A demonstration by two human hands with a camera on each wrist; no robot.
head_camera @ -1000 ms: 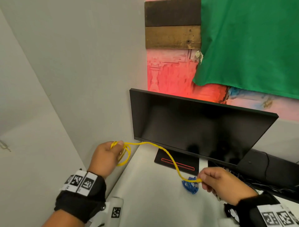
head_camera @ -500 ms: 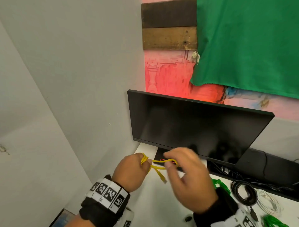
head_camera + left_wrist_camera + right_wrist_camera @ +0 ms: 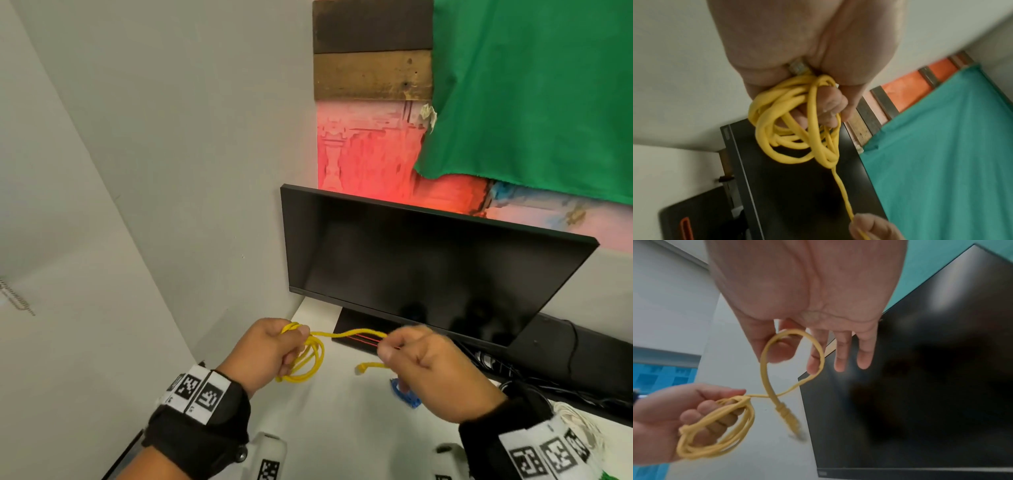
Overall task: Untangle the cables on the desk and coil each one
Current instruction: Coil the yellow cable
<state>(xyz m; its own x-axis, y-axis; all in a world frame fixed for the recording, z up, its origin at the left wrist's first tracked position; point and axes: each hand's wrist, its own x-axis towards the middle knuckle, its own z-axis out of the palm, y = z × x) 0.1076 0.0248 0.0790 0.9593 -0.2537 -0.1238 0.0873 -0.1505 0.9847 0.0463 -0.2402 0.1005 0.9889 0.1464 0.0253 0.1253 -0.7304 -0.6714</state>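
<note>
1. Both hands hold one yellow cable point(image 3: 337, 335) in the air above the white desk point(image 3: 342, 425).
2. Left hand point(image 3: 270, 349) has its fingers curled round several gathered loops of the cable, which hang below the fist; one plug end sits pinched in that palm in the left wrist view.
3. Right hand point(image 3: 431, 370) pinches the cable's free stretch between thumb and forefinger, the other fingers loosely extended; the short tail bends into a loop, its plug point(image 3: 361, 368) dangling free.
4. A short span of cable runs between the two hands.
5. A blue cable bundle point(image 3: 406, 394) lies on the desk just below the right hand.
6. A dark monitor point(image 3: 428, 260) stands behind, with black cables point(image 3: 534, 387) at its right foot and a green cloth point(image 3: 534, 89) hanging on the wall above.
</note>
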